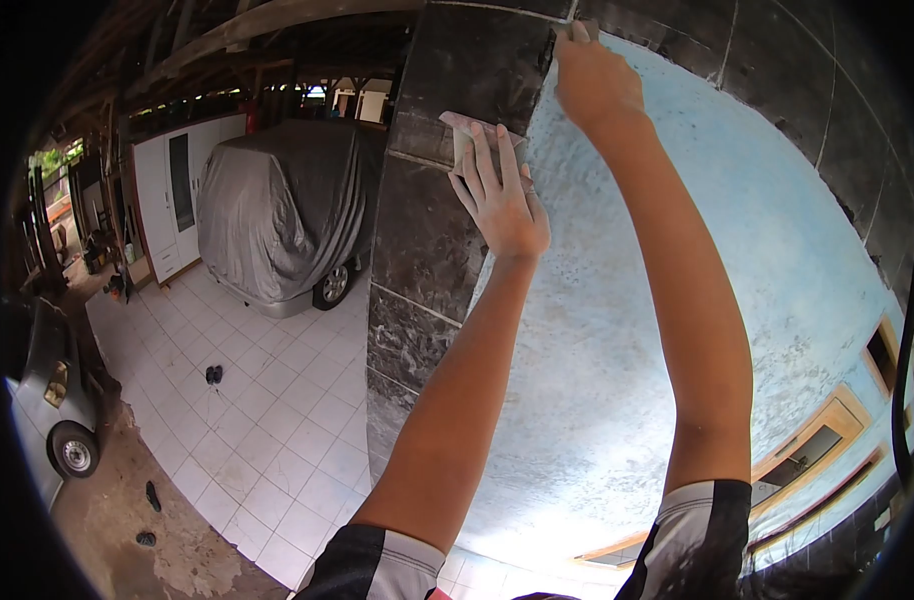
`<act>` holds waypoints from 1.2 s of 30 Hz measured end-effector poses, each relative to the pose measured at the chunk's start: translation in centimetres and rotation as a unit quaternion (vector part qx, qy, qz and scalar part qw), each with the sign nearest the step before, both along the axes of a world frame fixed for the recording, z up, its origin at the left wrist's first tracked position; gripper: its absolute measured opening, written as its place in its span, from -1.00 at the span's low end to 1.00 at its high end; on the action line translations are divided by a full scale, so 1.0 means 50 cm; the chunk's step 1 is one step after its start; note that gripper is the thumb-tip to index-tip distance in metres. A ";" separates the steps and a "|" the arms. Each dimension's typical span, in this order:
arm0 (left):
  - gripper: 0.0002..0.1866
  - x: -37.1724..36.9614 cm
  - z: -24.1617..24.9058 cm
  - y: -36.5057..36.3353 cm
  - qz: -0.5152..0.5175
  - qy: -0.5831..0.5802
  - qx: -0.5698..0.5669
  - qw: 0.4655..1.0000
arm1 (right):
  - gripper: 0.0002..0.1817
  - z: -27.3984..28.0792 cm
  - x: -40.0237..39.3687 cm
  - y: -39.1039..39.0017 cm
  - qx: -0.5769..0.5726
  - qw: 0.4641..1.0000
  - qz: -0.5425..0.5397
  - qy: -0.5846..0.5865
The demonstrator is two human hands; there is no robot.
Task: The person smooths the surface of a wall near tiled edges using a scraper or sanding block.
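My left hand [507,212] lies stretched out, fingers apart, over a thin folded piece [459,122] with a pinkish edge and pale grey body, perhaps paper or cloth. It presses this against the dark tiled column [427,232], close to the column's right edge. Higher up, my right hand [599,88] is closed at the corner where the dark tiles meet the light blue wall [617,260]. Its fingertips are right at the tile edge and point away from me; I cannot tell what they hold.
Dark tiles [777,95] with pale joints border the blue wall above. At left, a car under a grey cover [282,205] stands on white floor tiles [277,400] beside a white wardrobe [167,190]. A silver car [52,400] and dark sandals [214,374] are lower left. Wood-framed windows [812,440] are lower right.
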State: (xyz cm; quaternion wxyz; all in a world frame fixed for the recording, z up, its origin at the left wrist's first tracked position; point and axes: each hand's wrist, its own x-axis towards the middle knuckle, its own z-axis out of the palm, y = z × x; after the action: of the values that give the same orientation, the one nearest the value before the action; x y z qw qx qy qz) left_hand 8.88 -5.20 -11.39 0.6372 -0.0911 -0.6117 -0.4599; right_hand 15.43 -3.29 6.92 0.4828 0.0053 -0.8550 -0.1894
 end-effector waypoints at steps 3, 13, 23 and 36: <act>-0.29 0.001 0.007 -0.004 0.007 0.000 -0.002 1.000 | -0.44 -0.001 -0.021 0.052 0.080 0.986 0.106 0.104; -0.35 0.004 0.008 0.000 0.014 0.000 -0.005 1.000 | -0.16 -0.434 0.277 0.198 -0.112 0.939 0.306 -0.108; -0.41 0.025 -0.075 -0.032 0.008 -0.013 -0.072 0.997 | -0.58 -0.981 0.501 0.277 -0.814 0.517 0.201 -0.172; -0.74 0.573 -0.926 -0.259 -0.337 -0.515 0.016 0.788 | -0.61 -1.230 0.719 0.309 -0.939 0.310 0.042 -0.146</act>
State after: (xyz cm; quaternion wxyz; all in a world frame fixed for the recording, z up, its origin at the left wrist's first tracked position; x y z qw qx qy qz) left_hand 37.54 -18.14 -57.70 0.0337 -0.0309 -0.7723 -0.6336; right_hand 51.40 12.16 -54.59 0.0377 -0.3882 -0.5126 0.7649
